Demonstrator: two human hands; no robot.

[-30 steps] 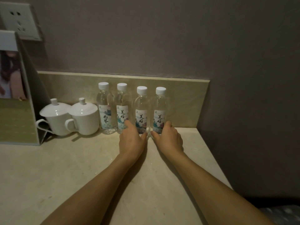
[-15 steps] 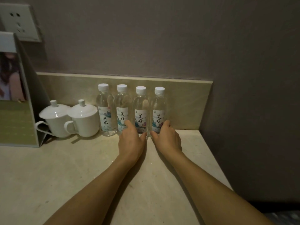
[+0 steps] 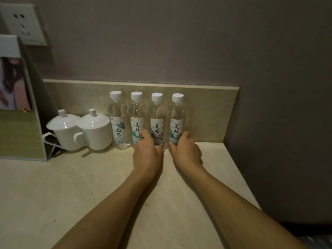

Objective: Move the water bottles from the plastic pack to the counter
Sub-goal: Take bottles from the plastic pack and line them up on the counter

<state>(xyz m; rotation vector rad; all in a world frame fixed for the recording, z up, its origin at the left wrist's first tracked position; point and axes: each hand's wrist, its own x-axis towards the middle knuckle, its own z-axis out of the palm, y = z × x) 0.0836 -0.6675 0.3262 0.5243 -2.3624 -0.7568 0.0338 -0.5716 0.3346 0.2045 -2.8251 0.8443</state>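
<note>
The scene is dim and warm-toned, with fine grain over the wall (image 3: 179, 42). Soft light falls from above and the left: the forearms cast faint shadows to their right on the surface (image 3: 53, 186). Straight lines bow toward the frame edges. Focus is fairly sharp throughout; no glare shows.

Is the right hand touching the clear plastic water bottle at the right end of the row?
Touching. The head view shows the right hand curled round the base of the rightmost clear bottle, fingers on its label.
</note>
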